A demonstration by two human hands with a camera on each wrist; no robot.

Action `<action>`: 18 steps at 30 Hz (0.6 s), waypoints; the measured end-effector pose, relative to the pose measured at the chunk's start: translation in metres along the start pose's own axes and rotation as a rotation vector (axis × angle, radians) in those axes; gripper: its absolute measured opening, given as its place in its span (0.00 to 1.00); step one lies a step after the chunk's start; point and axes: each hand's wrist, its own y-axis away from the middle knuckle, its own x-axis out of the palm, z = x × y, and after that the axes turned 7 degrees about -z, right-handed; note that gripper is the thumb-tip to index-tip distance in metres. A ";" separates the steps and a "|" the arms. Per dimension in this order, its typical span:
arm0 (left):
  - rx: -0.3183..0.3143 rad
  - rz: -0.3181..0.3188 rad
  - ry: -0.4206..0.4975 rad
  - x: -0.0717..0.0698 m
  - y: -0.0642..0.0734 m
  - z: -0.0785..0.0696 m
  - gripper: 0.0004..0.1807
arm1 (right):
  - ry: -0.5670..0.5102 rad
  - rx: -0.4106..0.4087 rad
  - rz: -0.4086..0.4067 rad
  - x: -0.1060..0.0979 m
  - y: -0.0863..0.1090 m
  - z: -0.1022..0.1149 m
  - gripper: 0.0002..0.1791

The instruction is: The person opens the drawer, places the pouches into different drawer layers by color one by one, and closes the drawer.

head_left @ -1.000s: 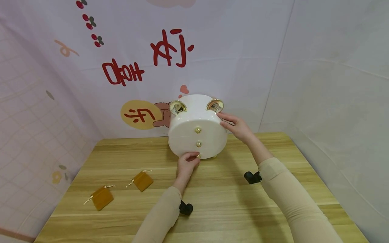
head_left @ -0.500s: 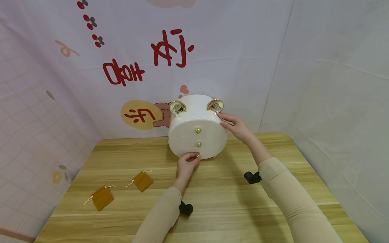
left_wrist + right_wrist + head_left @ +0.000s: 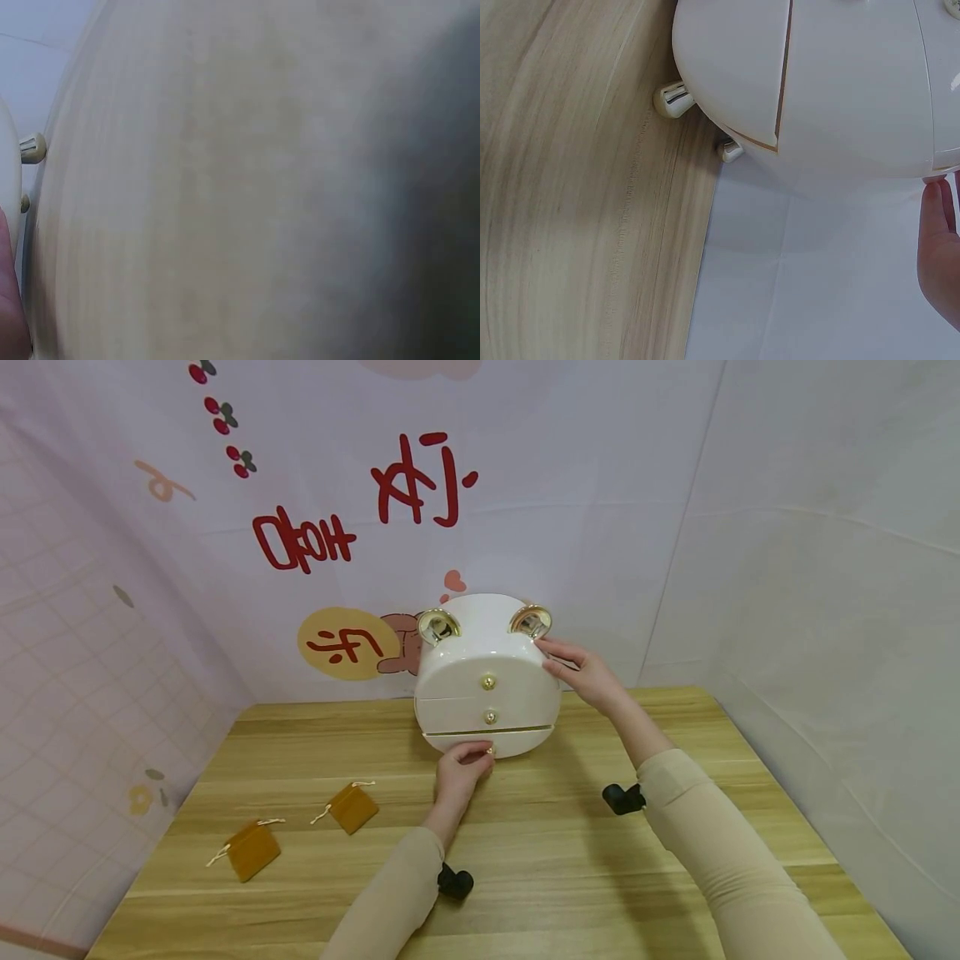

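Note:
A glossy white rounded drawer box [image 3: 450, 689] with gold ear-like trims and gold knobs stands at the back of the table. Its bottom drawer [image 3: 528, 742] is slightly out, leaving a thin dark gap above it. My left hand [image 3: 457, 774] pinches the knob [image 3: 491, 750] of that drawer between thumb and fingers. Up at the box's right side, below the right ear, my right hand [image 3: 590, 677] rests with fingers fairly straight. In the right wrist view, the fingers [image 3: 933, 214] touch the side of the box, and the drawer gap shows.
Two small orange-brown drawstring pouches, one nearer [image 3: 253, 850] and one farther [image 3: 353, 808], lie on the wooden table [image 3: 555, 877] at the left. A printed cloth wall [image 3: 585, 527] rises right behind the box. Short gold feet [image 3: 673, 100] hold the box up.
The bottom drawer has come slightly out toward me, with my left hand on its knob moving the same way. My right hand has stayed in place.

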 end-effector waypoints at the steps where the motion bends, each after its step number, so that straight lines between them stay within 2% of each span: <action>1: -0.001 0.002 -0.003 0.000 0.001 0.000 0.12 | 0.001 0.001 0.000 0.000 0.000 0.000 0.25; 6: -0.026 0.023 -0.008 -0.002 0.010 -0.004 0.13 | 0.008 0.007 0.001 0.000 0.000 -0.001 0.25; 11: -0.044 0.046 -0.013 -0.004 0.028 -0.025 0.13 | 0.006 0.005 0.003 0.000 -0.001 -0.002 0.25; 14: -0.045 0.053 0.001 -0.006 0.034 -0.026 0.13 | -0.001 0.004 0.005 0.000 -0.002 -0.003 0.25; 18: -0.051 0.054 0.017 -0.008 0.034 -0.011 0.13 | 0.007 0.006 0.008 0.000 -0.002 -0.003 0.25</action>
